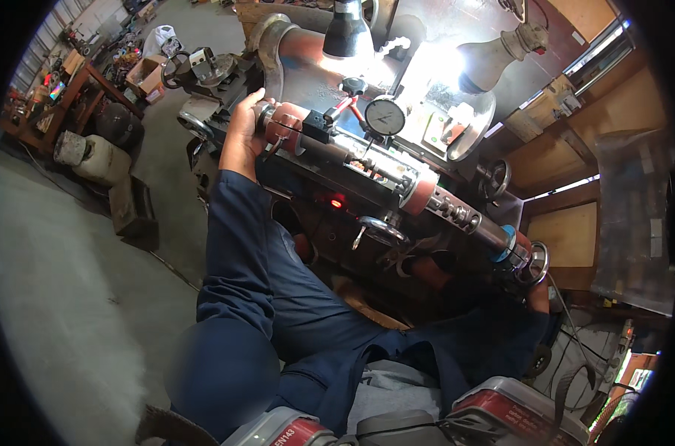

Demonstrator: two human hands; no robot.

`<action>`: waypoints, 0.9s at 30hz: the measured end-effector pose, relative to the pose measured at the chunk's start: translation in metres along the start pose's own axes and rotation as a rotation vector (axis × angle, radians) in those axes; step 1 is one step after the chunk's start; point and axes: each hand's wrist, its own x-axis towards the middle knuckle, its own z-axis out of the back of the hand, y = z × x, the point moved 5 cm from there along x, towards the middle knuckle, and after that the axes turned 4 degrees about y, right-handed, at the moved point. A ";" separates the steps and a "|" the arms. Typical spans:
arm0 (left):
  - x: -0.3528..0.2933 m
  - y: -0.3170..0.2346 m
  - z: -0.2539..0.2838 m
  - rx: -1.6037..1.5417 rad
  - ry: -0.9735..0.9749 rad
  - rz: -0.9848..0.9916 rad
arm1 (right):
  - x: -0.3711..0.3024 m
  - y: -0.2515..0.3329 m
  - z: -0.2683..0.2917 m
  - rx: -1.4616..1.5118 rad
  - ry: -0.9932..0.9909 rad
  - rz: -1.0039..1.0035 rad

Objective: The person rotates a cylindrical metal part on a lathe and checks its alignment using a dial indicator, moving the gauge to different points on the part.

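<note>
A long metal shaft assembly with red collars (367, 160) lies across a workshop machine, running from upper left to lower right. My left hand (242, 134) grips its left end at a red collar (285, 123). My right hand (537, 291) is at the far right end, mostly hidden under a round handwheel (534, 264) and a blue ring (505, 241); its grip does not show. A round dial gauge (386, 116) stands over the middle of the shaft. Both my arms wear dark blue sleeves.
Two bright lamps (348, 33) (486, 63) shine on the machine from above. A chrome lever handle (374, 227) and a small handwheel (495, 178) stick out of the machine. Cluttered benches (77, 82) and a drum (92, 156) stand left on the concrete floor (69, 282). Wooden panels (575, 230) are at right.
</note>
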 end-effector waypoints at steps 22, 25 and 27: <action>0.003 0.004 0.002 -0.210 -0.062 -0.095 | -0.008 -0.019 0.009 0.331 0.018 -0.056; 0.003 0.004 0.003 -0.208 -0.073 -0.090 | -0.004 -0.009 0.028 0.396 0.027 0.044; 0.003 0.004 0.001 -0.200 -0.067 -0.089 | 0.010 -0.002 0.029 0.560 -0.005 0.152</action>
